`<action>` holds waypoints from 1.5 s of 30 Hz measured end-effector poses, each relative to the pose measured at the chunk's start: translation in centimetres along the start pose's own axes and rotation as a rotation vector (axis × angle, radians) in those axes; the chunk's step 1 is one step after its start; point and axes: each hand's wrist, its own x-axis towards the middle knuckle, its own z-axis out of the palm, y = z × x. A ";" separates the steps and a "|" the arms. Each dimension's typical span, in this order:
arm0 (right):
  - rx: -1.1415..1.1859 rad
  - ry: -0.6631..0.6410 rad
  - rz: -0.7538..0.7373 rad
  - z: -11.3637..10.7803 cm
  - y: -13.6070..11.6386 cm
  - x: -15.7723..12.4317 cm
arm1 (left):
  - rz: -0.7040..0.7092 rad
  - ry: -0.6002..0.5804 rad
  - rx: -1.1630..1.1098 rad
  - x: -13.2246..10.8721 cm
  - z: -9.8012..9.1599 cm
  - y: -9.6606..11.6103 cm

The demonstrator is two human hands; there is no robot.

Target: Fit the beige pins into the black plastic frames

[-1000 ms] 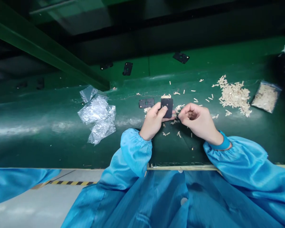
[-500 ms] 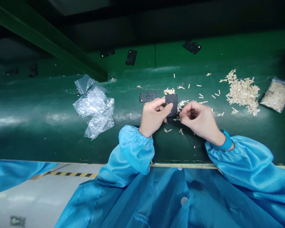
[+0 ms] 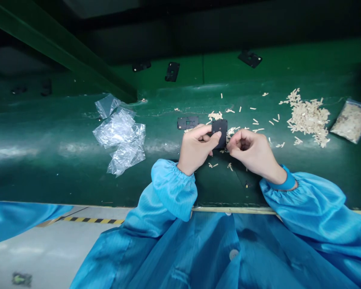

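In the head view, taken with the held plate as the clock's centre, the black plate (image 3: 219, 130) is held above the green bench (image 3: 63, 172) by the left hand (image 3: 196, 147), its thumb pressed on the face and its fingers closed behind; the grip is shut firmly enough, it seems, but is set on one side only. At 4 o'clock the right hand (image 3: 253, 154) is brought to the plate's edge with fingers curled; whether its tips meet, or whether a pale strip is pinched there, cannot be told. The likeliest fault is judged to be a twist or slip of the plate, should its free edge be pushed by the right fingertips. A strip, being thin and small, could be dropped or set crooked, since the working spot is screened by the fingers. Loose strips (image 3: 215, 115) at 12 o'clock could be scattered by a knuckle or snagged under the plate, and those from the pile (image 3: 309, 118) at 3 o'clock could be spread by the right sleeve (image 3: 303, 192) if it were swung wide. A second black plate (image 3: 188, 123), lying at 9 to 10 o'clock beside the left knuckles, could be nudged.
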 end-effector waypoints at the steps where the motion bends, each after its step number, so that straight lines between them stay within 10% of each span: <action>1: 0.020 -0.006 0.008 0.0 0.0 0.0 | -0.002 0.000 0.001 0.0 0.0 0.0; 45: 0.557 -0.232 0.072 -0.2 0.0 -0.2 | -0.256 -0.058 -0.550 -0.2 0.3 0.6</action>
